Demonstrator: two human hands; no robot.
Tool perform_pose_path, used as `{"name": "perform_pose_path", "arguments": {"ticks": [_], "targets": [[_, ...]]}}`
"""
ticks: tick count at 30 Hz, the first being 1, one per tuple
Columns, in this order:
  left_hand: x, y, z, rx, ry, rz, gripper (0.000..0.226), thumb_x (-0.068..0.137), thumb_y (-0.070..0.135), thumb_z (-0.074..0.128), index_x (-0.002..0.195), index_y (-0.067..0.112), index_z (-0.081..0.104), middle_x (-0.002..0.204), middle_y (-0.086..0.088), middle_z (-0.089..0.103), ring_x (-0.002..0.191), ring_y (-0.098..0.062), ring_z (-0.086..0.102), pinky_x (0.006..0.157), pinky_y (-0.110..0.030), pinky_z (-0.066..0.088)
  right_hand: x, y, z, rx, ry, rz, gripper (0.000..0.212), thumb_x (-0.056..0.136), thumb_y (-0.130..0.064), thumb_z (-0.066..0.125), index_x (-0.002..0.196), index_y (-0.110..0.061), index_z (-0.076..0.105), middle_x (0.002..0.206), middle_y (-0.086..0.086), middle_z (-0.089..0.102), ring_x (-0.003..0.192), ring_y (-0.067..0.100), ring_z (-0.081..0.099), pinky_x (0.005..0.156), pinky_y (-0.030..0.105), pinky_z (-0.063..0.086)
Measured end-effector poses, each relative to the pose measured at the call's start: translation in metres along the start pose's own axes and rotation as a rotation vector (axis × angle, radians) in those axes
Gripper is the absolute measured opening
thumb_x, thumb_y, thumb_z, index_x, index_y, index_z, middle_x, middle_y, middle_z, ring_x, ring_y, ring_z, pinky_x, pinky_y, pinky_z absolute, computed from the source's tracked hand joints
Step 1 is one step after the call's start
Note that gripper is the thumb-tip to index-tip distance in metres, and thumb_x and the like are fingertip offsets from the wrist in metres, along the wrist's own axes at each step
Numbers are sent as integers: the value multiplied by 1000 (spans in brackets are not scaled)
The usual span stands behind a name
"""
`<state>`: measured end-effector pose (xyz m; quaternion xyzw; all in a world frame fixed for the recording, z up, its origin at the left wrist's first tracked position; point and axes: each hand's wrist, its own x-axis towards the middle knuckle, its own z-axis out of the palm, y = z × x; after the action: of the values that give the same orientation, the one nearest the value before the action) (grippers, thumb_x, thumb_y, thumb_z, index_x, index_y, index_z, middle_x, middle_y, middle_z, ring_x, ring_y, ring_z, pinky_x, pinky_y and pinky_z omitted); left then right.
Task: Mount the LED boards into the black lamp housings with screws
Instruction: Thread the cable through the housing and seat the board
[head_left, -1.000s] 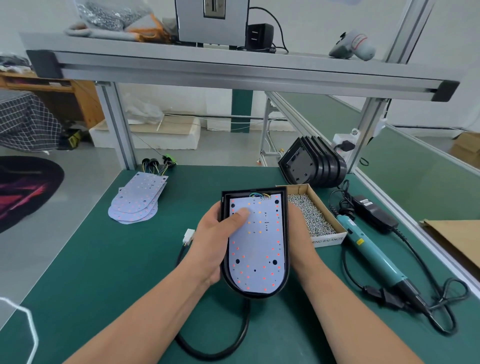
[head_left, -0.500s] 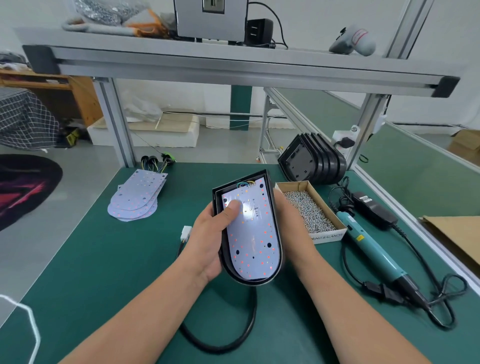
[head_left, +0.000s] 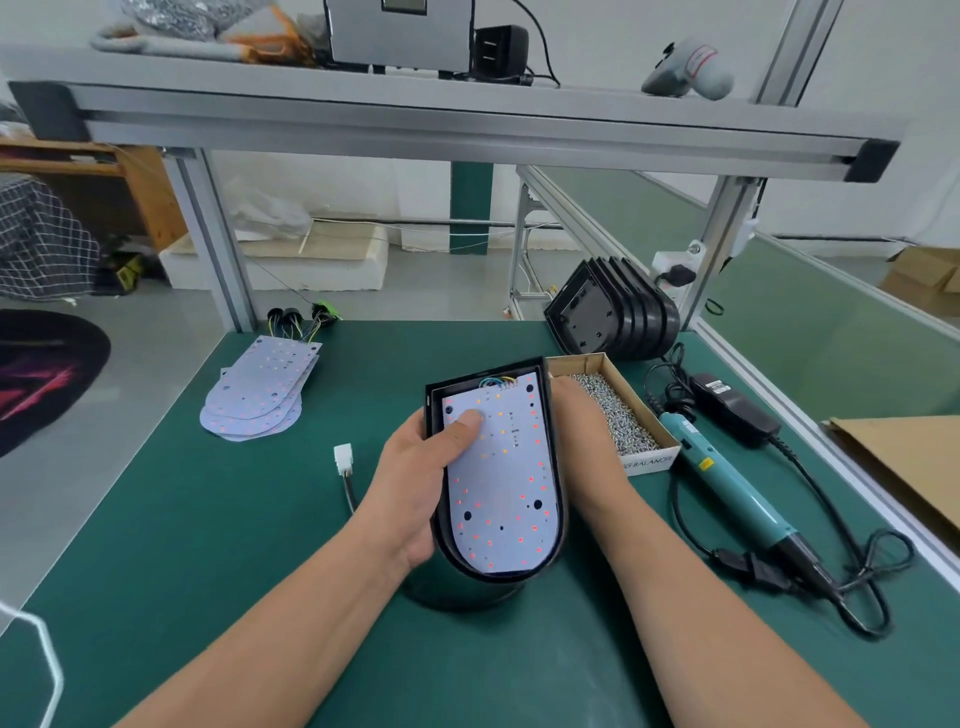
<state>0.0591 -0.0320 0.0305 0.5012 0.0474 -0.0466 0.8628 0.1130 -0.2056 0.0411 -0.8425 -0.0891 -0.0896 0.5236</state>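
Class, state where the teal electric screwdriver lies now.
In the head view, the teal electric screwdriver lies on the right, beside the cardboard screw box and near the black power adapter.

My LED board (head_left: 501, 483) is pale bluish-white, dotted all over with small red and orange points and a few black holes. It has blue, yellow and green wires (head_left: 497, 383) at its top, and the lamp housing (head_left: 557, 467) round it is glossy black. The tabletop (head_left: 208, 545) is dark green, and on it I see a stack of boards (head_left: 257, 397) in the same white with red dots, a black stack of housings (head_left: 618, 319), a brown cardboard box (head_left: 576, 362) of silver screws (head_left: 618, 421), a teal screwdriver (head_left: 727, 478) and a white connector (head_left: 343, 460). Beyond it on the floor I see a black rug (head_left: 52, 374) streaked with pink and red.
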Motion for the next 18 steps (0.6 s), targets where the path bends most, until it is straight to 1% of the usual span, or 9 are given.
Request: {"name": "perform_pose_path", "arguments": {"ticks": [2,3,4,5,7,9,11,15,18], "targets": [[4,1,-6,60,66,10,25,102,15,68,125,4,68,118,-18,78,102,-39,77,84,-55,64,9,6,-2,-98,-37,44,35,104,-19,46,132,-13,67,124,8,69,108,22,67,97,26,53],[6,1,-8,106,107,14,20,104,14,67,122,6,69,115,-17,79,102,-39,77,85,-57,64,12,10,-4,-124,-30,44,39,107,-10,47,143,-14,61,131,2,66,107,9,66,93,13,49],[9,0,-11,154,148,12,16,104,14,66,118,7,71,112,-15,80,100,-38,78,85,-57,65,11,7,-7,-107,-24,44,42,107,-7,48,147,-16,58,135,-2,65,109,1,65,95,11,46],[11,-1,-12,196,182,6,13,105,14,66,115,9,72,108,-13,81,98,-37,79,83,-56,65,11,7,-10,-102,-23,36,41,108,-13,50,148,-19,58,138,-6,64,115,1,63,103,17,45],[14,-3,-12,243,224,-3,12,105,14,65,112,10,73,104,-10,82,95,-36,79,83,-54,65,5,8,-16,-101,-106,33,48,103,-43,58,150,-31,55,135,-19,63,125,1,57,113,29,41],[16,-4,-12,255,235,-8,12,106,13,64,112,9,74,103,-11,82,95,-37,79,84,-55,65,-5,1,-23,-150,-327,47,64,87,-64,66,146,-50,47,120,-31,66,117,-7,60,103,19,43],[18,-6,-12,253,242,-10,12,106,11,62,110,9,74,102,-12,82,93,-38,80,80,-56,65,-11,-2,-23,-233,-484,14,64,80,-54,78,136,-50,47,112,-30,72,104,-7,66,89,17,49],[18,-6,-15,345,207,-4,16,106,10,61,107,13,76,99,-7,83,89,-31,81,71,-44,66,-14,-7,-24,-189,-499,29,68,80,-30,86,138,-38,52,119,-12,74,110,10,70,101,41,54],[19,-1,-26,461,68,-27,21,103,4,63,113,16,78,108,-7,82,98,-30,80,85,-47,63,-15,-11,-25,-252,-517,21,71,81,-28,84,142,-34,48,123,-11,70,114,13,66,103,42,52]]}}
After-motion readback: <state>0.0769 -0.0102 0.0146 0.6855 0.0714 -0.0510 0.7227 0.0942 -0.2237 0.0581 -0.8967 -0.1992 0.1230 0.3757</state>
